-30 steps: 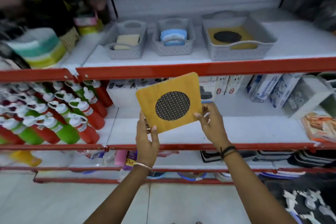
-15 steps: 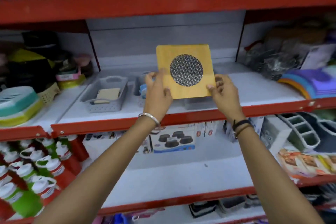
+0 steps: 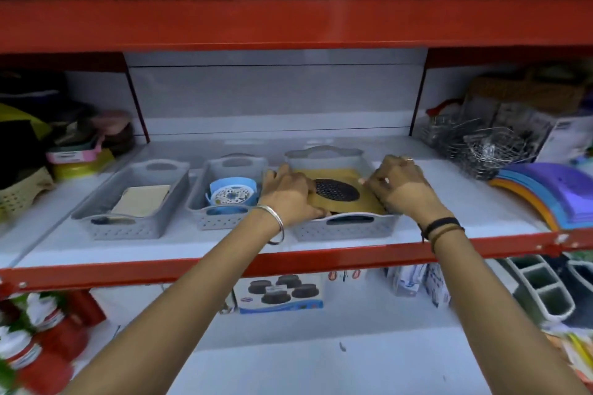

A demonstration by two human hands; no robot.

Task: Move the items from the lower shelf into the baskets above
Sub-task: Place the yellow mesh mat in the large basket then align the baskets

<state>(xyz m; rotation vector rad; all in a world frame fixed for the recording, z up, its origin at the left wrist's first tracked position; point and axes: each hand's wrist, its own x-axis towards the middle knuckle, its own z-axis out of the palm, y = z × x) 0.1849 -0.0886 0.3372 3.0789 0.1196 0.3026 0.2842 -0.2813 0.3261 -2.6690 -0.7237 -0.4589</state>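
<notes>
A square bamboo trivet with a dark round mesh centre lies flat inside the right grey basket on the upper shelf. My left hand grips its left edge and my right hand holds its right edge, both reaching over the basket's rim. The middle grey basket holds blue round items. The left grey basket holds a pale flat pad. On the lower shelf stands a box picturing black round pieces.
A red shelf rail runs under my forearms and another red rail overhead. Wire baskets and coloured plastic boards sit right of the baskets. Red and green bottles crowd the lower left. White organisers stand lower right.
The trivet went from upright in front of the lower shelf, up past the upper shelf edge, down flat into the right basket. Both hands stayed on its edges.
</notes>
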